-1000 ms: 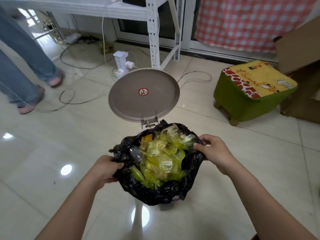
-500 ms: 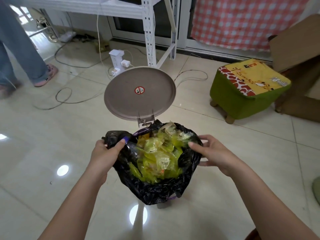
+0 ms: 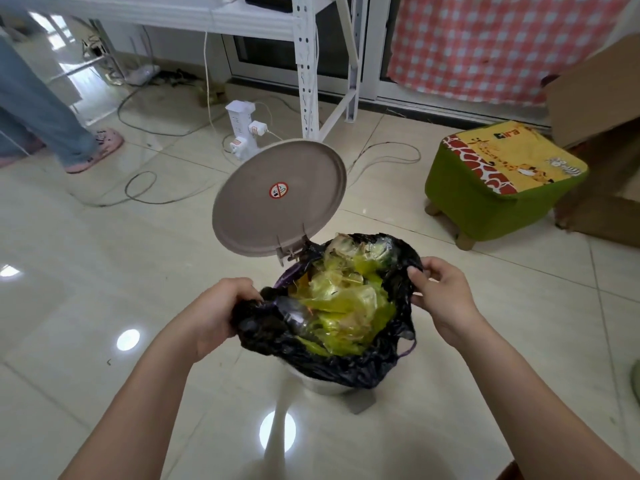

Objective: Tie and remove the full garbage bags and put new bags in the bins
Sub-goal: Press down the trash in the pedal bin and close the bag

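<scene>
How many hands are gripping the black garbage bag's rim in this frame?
2. The left hand grips the crumpled rim of the black plastic garbage bag on its left side; the right hand pinches the rim on the right. No other hand is in view.

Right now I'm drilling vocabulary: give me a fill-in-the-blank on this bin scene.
1. The bin's lid stands ___.
2. Both hands, left hand and right hand, grip the rim of the ___ bag.
3. The stool has ___ sides.
Missing: open; black; green
</scene>
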`<action>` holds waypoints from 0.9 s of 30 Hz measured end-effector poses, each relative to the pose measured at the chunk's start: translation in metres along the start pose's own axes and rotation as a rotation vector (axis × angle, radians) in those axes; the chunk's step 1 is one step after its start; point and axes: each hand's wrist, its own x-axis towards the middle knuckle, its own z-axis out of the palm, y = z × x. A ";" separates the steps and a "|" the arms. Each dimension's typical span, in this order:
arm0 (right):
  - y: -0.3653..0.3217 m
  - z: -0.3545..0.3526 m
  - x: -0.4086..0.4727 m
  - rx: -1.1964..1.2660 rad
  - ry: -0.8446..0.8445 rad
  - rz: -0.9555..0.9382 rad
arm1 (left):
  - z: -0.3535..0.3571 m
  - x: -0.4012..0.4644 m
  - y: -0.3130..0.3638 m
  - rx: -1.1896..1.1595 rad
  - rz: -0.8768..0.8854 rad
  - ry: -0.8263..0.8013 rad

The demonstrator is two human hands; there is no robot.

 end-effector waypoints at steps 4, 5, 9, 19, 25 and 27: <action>-0.002 -0.009 0.000 -0.043 -0.112 0.153 | 0.004 0.006 -0.008 0.403 0.026 0.181; -0.002 -0.013 -0.002 -0.101 -0.156 0.175 | 0.006 0.008 -0.010 0.468 0.061 0.278; -0.001 -0.033 -0.010 -0.452 -0.303 0.272 | 0.014 0.021 -0.017 0.402 0.106 0.250; -0.001 -0.034 -0.015 -0.573 -0.330 0.324 | 0.024 0.027 -0.022 0.319 0.120 0.246; -0.018 -0.035 -0.016 -0.280 -0.199 0.183 | 0.030 0.028 -0.018 0.078 0.109 0.216; -0.020 -0.034 -0.018 -0.179 -0.224 0.158 | 0.033 0.027 -0.015 0.030 0.160 0.198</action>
